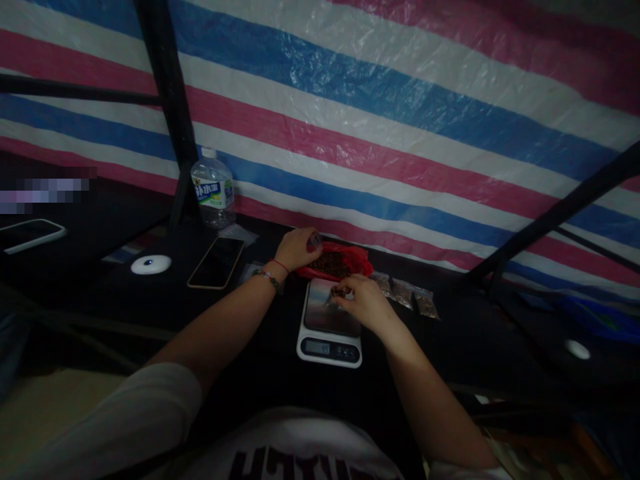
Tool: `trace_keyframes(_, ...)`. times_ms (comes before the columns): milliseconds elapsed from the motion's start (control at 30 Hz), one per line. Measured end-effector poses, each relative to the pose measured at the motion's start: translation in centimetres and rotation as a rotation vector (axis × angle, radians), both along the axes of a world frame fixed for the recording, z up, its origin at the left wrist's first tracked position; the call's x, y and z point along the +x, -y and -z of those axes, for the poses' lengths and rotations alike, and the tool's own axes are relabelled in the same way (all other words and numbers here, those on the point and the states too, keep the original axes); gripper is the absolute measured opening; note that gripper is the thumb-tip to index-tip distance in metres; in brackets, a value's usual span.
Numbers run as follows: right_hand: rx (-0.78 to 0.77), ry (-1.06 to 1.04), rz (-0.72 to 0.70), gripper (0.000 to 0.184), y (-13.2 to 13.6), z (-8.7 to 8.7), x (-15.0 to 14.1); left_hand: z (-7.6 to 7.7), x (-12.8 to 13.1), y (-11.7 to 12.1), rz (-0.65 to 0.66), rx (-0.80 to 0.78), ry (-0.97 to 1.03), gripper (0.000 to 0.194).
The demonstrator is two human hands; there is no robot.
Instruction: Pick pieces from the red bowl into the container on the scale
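Observation:
My left hand [296, 249] is closed around a small clear object, perhaps a plastic cup [315, 241], at the left side of a red plastic bag [361, 259]. Brown granules [330, 263] fill the opened bag. Over the metal pan of a white digital scale [330, 353], my right hand [361, 297] pinches a small clear bag [331, 300] with some brown bits at its top. The scale's display is lit, but its digits are too small to read. Several filled clear bags [403, 293] lie in a row to the right.
A smartphone [217, 263], a white oval device [151, 265] and a clear plastic bottle [215, 193] stand or lie to the left on the black table. Another phone [33, 233] is farther left. Behind is a striped plastic sheet [350, 147] with dark frame poles [167, 87].

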State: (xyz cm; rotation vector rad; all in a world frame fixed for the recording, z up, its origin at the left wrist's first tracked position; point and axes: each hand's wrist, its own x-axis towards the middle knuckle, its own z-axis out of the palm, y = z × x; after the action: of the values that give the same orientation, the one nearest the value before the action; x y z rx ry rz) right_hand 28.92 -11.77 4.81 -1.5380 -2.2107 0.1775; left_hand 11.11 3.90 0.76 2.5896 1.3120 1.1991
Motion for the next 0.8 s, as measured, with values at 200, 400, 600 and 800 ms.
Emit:
trace_keyframes(200,-0.017,0.01,-0.053,0.009,0.3,0.0,0.1,-0.2,0.0,0.1,-0.007,-0.023,-0.007,0.042)
trace_keyframes(400,0.007,-0.006,-0.056,0.014,0.1,0.6,0.2,-0.2,-0.1,0.1,0.007,-0.006,0.004,0.042)
trace_keyframes(600,0.018,-0.041,-0.068,0.013,0.2,0.7,0.3,-0.2,-0.1,0.1,0.013,-0.014,0.008,0.045)
trace_keyframes(800,0.043,-0.038,0.044,0.012,0.5,-0.2,2.4,-0.3,-0.1,0.3,-0.005,-0.021,-0.011,0.044)
